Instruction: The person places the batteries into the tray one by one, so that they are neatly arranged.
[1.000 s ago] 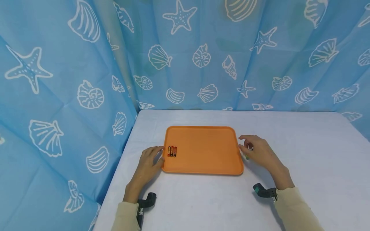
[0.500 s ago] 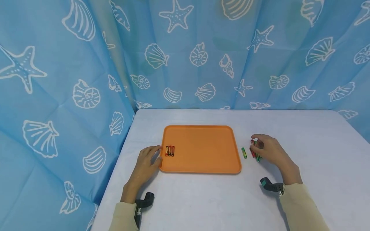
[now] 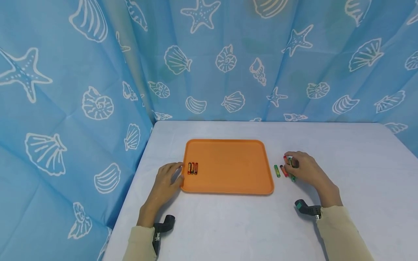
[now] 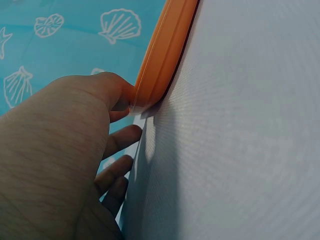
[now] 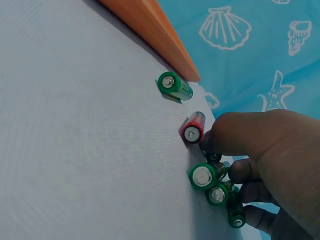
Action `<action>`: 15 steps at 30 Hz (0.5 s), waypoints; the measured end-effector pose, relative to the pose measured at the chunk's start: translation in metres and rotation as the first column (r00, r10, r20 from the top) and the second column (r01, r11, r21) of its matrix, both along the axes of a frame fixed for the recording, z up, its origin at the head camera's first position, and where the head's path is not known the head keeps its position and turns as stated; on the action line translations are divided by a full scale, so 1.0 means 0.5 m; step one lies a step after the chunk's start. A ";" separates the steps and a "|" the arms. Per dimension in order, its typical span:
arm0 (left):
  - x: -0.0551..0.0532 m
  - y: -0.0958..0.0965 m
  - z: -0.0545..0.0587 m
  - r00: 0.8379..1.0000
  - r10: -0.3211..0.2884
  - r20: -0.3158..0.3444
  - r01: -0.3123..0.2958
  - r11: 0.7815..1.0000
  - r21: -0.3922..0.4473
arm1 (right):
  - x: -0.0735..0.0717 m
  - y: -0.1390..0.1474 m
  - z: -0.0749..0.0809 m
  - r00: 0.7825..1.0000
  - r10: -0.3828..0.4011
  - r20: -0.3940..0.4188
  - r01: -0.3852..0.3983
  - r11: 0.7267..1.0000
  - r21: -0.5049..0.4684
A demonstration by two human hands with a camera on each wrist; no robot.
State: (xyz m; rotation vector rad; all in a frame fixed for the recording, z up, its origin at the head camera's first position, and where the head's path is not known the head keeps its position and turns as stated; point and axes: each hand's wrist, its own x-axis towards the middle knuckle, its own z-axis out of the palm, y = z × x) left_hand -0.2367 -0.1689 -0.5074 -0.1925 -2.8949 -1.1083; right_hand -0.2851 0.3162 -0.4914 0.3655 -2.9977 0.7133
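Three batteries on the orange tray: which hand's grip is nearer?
Left. The left grip is at the left edge of the orange tray, close beside the three batteries; the right grip is beyond the tray's right edge, by the loose batteries.

An orange tray lies on the white table at the centre of the frame, three batteries side by side near its left edge. The left hand touches that edge. Right of centre, the right hand is among red and green batteries. A blue seashell-patterned curtain spans the top.
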 end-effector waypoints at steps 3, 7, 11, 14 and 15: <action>0.001 0.000 0.000 1.000 0.001 -0.011 -0.001 1.000 0.001 | 0.000 0.000 0.001 1.000 -0.012 0.026 0.012 1.000 0.011; 0.000 0.000 0.003 1.000 -0.002 -0.005 0.002 1.000 0.003 | 0.003 0.000 0.001 0.999 -0.018 0.045 0.017 1.000 0.016; -0.001 0.001 0.004 1.000 -0.004 0.003 0.004 1.000 0.004 | 0.004 0.000 0.000 0.999 -0.020 0.047 0.020 1.000 0.012; -0.001 0.001 0.003 1.000 -0.003 0.002 0.003 1.000 0.007 | 0.004 0.000 0.000 0.999 -0.027 0.038 0.027 1.000 0.008; -0.001 0.000 0.002 1.000 -0.002 0.004 0.002 1.000 0.008 | 0.004 0.000 0.000 0.999 -0.029 0.034 0.029 1.000 0.007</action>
